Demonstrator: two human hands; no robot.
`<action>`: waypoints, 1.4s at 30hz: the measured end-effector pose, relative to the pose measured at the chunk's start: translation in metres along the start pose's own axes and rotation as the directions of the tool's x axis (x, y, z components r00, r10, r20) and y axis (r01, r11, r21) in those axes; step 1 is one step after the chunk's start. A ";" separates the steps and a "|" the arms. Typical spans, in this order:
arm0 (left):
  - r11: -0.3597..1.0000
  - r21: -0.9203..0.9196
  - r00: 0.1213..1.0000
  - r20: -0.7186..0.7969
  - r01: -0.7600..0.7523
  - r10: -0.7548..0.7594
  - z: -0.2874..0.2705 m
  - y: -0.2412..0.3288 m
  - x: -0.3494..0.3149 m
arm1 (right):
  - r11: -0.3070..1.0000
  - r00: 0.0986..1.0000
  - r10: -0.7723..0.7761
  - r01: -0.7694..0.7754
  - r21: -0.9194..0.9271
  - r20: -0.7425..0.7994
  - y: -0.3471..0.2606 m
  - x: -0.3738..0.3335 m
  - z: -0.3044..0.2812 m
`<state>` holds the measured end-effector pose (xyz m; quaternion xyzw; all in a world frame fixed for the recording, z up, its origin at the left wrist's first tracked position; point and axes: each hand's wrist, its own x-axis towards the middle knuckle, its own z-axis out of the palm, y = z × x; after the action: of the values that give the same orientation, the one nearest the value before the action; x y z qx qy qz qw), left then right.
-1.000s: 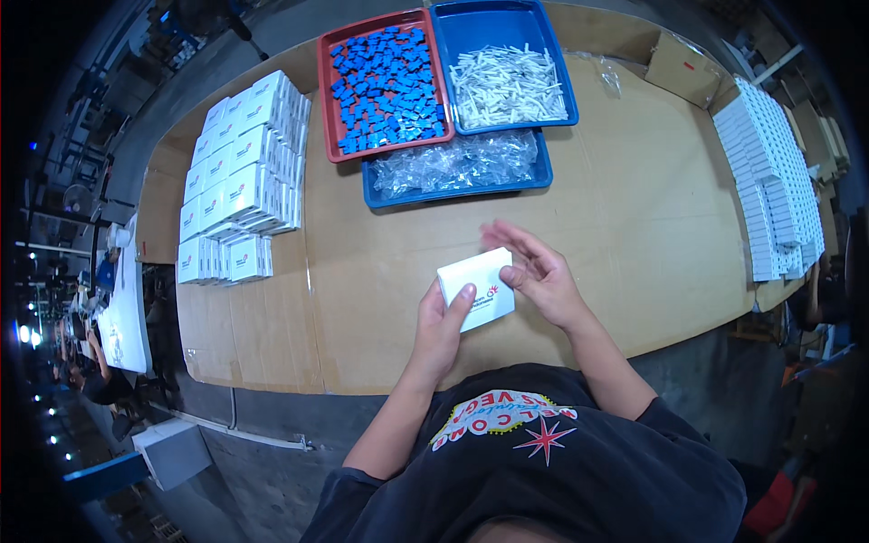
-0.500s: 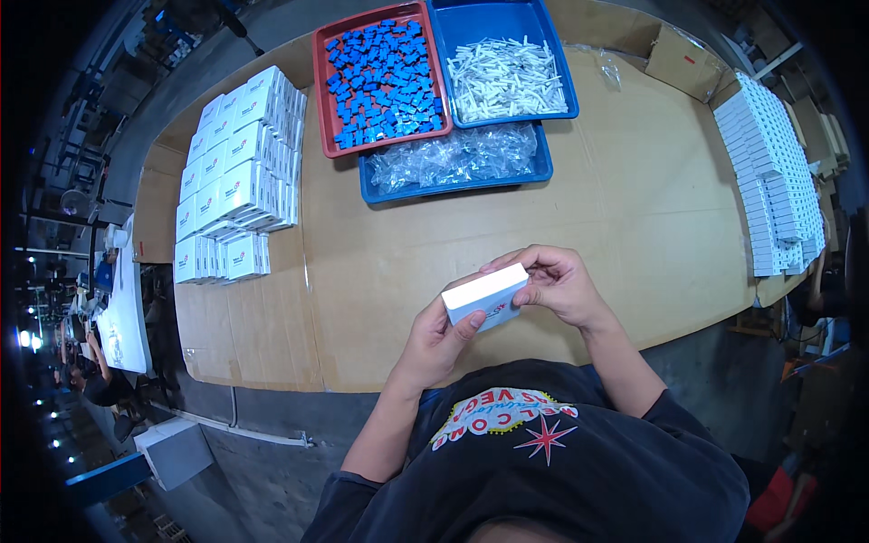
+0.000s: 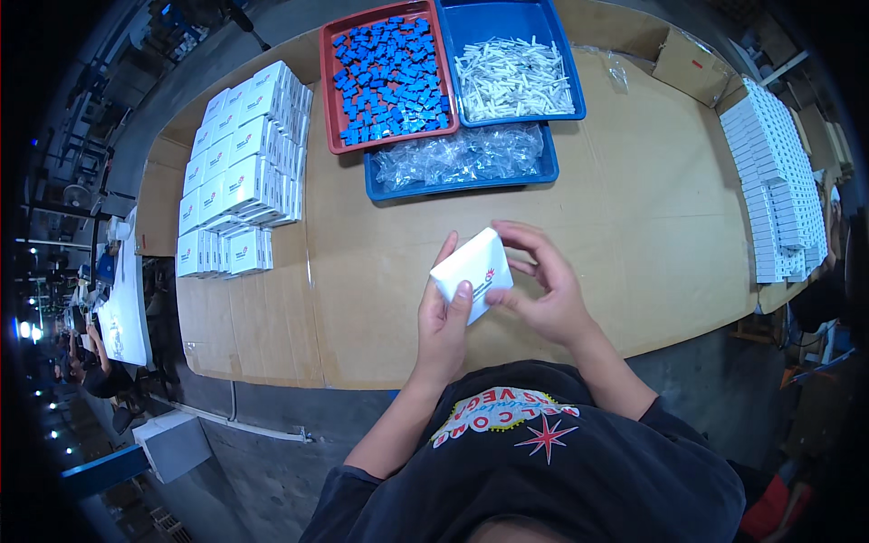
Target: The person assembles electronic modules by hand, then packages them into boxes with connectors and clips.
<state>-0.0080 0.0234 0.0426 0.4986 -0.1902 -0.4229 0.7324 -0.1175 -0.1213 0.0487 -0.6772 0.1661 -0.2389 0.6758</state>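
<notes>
A small white carton [image 3: 476, 273] with a red mark on its face is held up over the front of the table, tilted with one corner upward. My left hand [image 3: 442, 324] grips its left side, the thumb lying on the printed face and the fingers behind. At the right side, my right hand [image 3: 549, 299] has its thumb against the lower face and its index finger at the top corner. What the fingers behind the carton touch is hidden.
Stacked white cartons [image 3: 240, 172] stand on the left, more white box stacks [image 3: 777, 185] on the far right. At the back are a red tray [image 3: 337, 136] of blue pieces, a blue tray [image 3: 570, 90] of white sticks, and a lower blue tray [image 3: 385, 192] of clear bags. Cardboard [image 3: 597, 226] covers the table.
The carton has turned from lying nearly level to standing tilted, its printed face now more toward me. Both hands have shifted with it, and the right fingers have moved to its top corner.
</notes>
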 end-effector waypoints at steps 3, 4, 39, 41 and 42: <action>0.978 -0.198 0.998 -0.007 0.067 -0.069 0.007 0.004 0.002 | 0.890 0.981 -0.088 0.155 -0.429 0.171 -0.011 -0.001 0.007; 0.950 -0.302 0.997 0.002 0.077 -0.080 0.008 0.005 0.004 | 0.898 0.980 -0.084 0.152 -0.413 0.179 -0.004 -0.001 0.006; 0.786 -0.450 0.905 0.180 0.425 -0.386 -0.008 -0.027 0.021 | 0.982 0.996 -0.078 0.072 0.173 0.032 0.012 0.034 -0.037; 0.726 -0.524 0.894 0.214 0.446 -0.395 -0.004 -0.025 0.021 | 0.981 0.994 -0.023 0.001 0.195 0.109 0.015 0.039 -0.040; 0.723 -0.524 0.891 0.217 0.450 -0.398 -0.002 -0.025 0.021 | 0.978 0.986 0.019 -0.052 0.201 0.165 0.017 0.039 -0.040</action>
<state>-0.0050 0.0036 0.0165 0.2717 0.0294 -0.6377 0.7202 -0.1050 -0.1769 0.0349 -0.6181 0.0972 -0.1867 0.7574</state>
